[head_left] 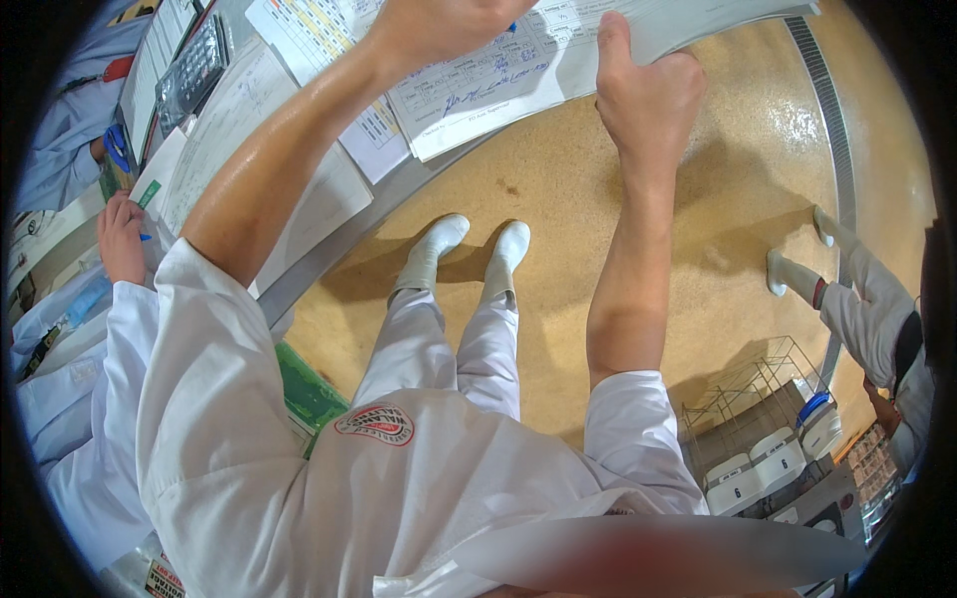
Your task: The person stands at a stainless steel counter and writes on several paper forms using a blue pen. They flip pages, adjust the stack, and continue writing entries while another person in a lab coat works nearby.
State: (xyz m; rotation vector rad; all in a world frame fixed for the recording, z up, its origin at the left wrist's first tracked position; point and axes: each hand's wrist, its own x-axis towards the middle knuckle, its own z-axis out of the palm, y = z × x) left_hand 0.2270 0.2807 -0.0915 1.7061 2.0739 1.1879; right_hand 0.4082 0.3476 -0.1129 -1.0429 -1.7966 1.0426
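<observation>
My left hand (434, 28) is over a printed form with blue handwriting (464, 115), at the top edge of the head view. Its fingers are closed, partly cut off by the frame, and a small blue tip, seemingly of a pen (512, 28), shows beside them. My right hand (653, 90) grips the near edge of the stack of papers (718, 25), thumb on top and the other fingers curled beneath, out of sight. The form's near corner juts past the table edge.
More paper sheets (319, 194) lie on the table at left, by a dark calculator (192, 68). A co-worker's hand (122, 237) rests there too. A wire basket (743, 389) and white containers (763, 468) stand lower right; another person's boots (793, 271) are at far right.
</observation>
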